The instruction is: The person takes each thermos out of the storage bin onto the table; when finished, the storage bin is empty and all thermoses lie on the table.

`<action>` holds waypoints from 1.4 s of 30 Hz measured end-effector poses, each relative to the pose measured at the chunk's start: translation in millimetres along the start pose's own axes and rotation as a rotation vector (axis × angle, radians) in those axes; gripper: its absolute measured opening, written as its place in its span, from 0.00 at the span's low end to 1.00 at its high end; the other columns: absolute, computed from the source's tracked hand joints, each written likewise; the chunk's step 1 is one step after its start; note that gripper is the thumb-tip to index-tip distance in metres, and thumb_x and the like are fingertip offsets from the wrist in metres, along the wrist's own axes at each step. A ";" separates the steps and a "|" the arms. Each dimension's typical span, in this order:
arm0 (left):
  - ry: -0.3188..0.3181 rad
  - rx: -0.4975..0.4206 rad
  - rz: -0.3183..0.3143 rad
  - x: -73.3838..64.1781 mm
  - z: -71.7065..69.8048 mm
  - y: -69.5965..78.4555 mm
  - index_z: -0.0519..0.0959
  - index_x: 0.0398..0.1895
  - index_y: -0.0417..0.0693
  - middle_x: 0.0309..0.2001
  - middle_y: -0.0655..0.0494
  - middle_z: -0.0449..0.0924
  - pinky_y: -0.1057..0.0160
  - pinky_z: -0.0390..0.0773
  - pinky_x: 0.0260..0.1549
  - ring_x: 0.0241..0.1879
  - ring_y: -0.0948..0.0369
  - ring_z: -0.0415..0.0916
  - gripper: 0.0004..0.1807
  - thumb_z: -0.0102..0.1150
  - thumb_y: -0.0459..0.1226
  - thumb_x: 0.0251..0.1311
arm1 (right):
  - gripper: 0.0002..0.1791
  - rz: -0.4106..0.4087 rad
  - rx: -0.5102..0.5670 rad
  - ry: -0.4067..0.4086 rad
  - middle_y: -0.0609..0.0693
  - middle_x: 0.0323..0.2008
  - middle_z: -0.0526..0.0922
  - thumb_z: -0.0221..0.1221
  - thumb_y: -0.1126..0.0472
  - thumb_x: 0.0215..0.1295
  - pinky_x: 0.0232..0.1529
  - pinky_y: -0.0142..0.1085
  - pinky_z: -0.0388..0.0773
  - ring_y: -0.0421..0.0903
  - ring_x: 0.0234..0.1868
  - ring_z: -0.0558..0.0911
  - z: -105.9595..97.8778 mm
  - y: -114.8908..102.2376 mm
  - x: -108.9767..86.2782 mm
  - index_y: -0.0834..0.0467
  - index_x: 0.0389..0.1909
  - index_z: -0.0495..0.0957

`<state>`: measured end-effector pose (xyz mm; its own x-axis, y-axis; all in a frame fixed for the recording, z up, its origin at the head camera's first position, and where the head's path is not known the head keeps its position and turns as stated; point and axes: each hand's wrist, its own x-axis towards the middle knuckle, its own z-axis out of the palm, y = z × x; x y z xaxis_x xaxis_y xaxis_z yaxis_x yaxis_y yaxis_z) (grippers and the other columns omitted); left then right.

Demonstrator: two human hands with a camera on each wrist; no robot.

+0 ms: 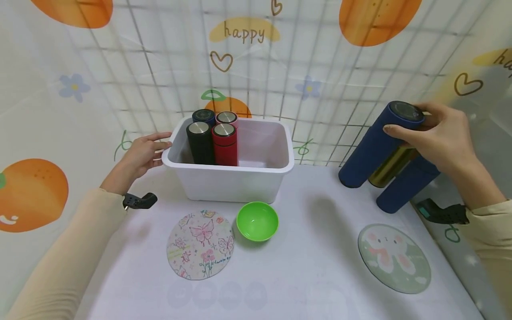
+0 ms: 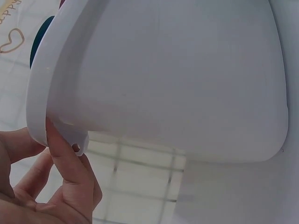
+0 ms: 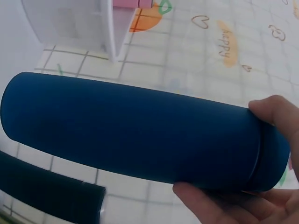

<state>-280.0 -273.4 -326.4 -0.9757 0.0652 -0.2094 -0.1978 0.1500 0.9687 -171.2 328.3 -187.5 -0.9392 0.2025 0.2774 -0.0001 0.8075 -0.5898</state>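
My right hand (image 1: 450, 135) grips a dark blue vacuum flask (image 1: 370, 144) near its lid, thumb on one side and fingers on the other. The flask tilts in the head view and spans the right wrist view. Just beyond it stand a gold flask (image 1: 392, 168) and a second blue flask (image 1: 408, 183), both partly hidden. My left hand (image 1: 146, 153) pinches the left rim of a white plastic bin (image 1: 230, 186). Inside, at its left end, stand a black flask (image 1: 201, 144), a red flask (image 1: 226, 150), a pink flask (image 1: 227, 117) and a dark blue one (image 1: 203, 116).
A bright green bowl (image 1: 258, 222) sits in front of the bin, beside a round butterfly-print mat (image 1: 202, 249). At the right lies a green rabbit-print mat (image 1: 394, 262). Behind the table hangs a printed curtain (image 1: 256, 75) over a wire grid.
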 end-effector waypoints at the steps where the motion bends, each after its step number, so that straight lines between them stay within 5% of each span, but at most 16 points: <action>1: -0.001 0.002 0.001 -0.1 0.1 0.0 0.61 0.77 0.51 0.60 0.54 0.69 0.68 0.81 0.39 0.42 0.64 0.79 0.31 0.55 0.39 0.73 | 0.51 0.005 -0.004 -0.001 0.29 0.23 0.79 0.72 0.38 0.53 0.25 0.24 0.70 0.31 0.20 0.81 0.7 3.4 -0.7 0.59 0.72 0.66; 10: 0.003 -0.002 0.000 -0.6 0.2 -0.7 0.61 0.77 0.51 0.60 0.55 0.70 0.68 0.80 0.39 0.42 0.64 0.79 0.31 0.56 0.40 0.73 | 0.49 0.029 -0.021 -0.004 0.34 0.28 0.79 0.70 0.36 0.53 0.26 0.22 0.70 0.31 0.19 0.82 9.6 27.9 -5.7 0.61 0.70 0.68; 16: 0.008 -0.015 0.004 -0.2 -1.2 -1.8 0.62 0.77 0.51 0.57 0.58 0.72 0.68 0.80 0.38 0.42 0.64 0.79 0.32 0.56 0.40 0.72 | 0.45 -0.006 -0.053 0.027 0.34 0.21 0.80 0.71 0.38 0.54 0.22 0.26 0.71 0.31 0.18 0.79 16.7 42.5 -11.7 0.62 0.66 0.71; 21: 0.014 -0.024 -0.002 0.0 -1.0 -2.9 0.62 0.76 0.52 0.59 0.57 0.71 0.68 0.80 0.38 0.42 0.63 0.79 0.31 0.56 0.40 0.72 | 0.45 -0.003 -0.082 0.036 0.44 0.23 0.84 0.70 0.37 0.55 0.25 0.30 0.70 0.33 0.21 0.77 25.8 53.0 -14.6 0.63 0.65 0.72; 26: 0.023 -0.022 0.005 0.4 -0.6 -4.2 0.63 0.76 0.51 0.59 0.55 0.71 0.68 0.81 0.37 0.42 0.63 0.80 0.31 0.57 0.40 0.72 | 0.43 -0.012 -0.114 0.062 0.60 0.37 0.79 0.70 0.38 0.56 0.33 0.42 0.64 0.49 0.37 0.71 37.5 60.7 -17.7 0.65 0.63 0.73; 31: 0.033 -0.026 0.006 1.1 -0.9 -4.6 0.64 0.76 0.52 0.58 0.56 0.72 0.68 0.81 0.38 0.42 0.63 0.80 0.31 0.58 0.41 0.71 | 0.44 -0.006 -0.116 0.057 0.67 0.39 0.79 0.69 0.39 0.57 0.37 0.48 0.63 0.57 0.42 0.70 46.3 68.8 -15.5 0.69 0.62 0.71; 42: 0.037 -0.045 -0.006 1.2 -0.2 -4.9 0.64 0.76 0.53 0.58 0.56 0.73 0.67 0.81 0.40 0.45 0.61 0.80 0.31 0.58 0.41 0.71 | 0.45 0.021 -0.145 0.052 0.53 0.24 0.70 0.68 0.38 0.58 0.29 0.42 0.62 0.52 0.32 0.68 55.8 85.6 -12.9 0.69 0.63 0.71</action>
<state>-280.2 -274.2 -331.4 -0.9770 0.0280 -0.2114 -0.2074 0.1053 0.9726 -178.2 363.9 -283.9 -0.9196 0.2453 0.3070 0.0726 0.8738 -0.4808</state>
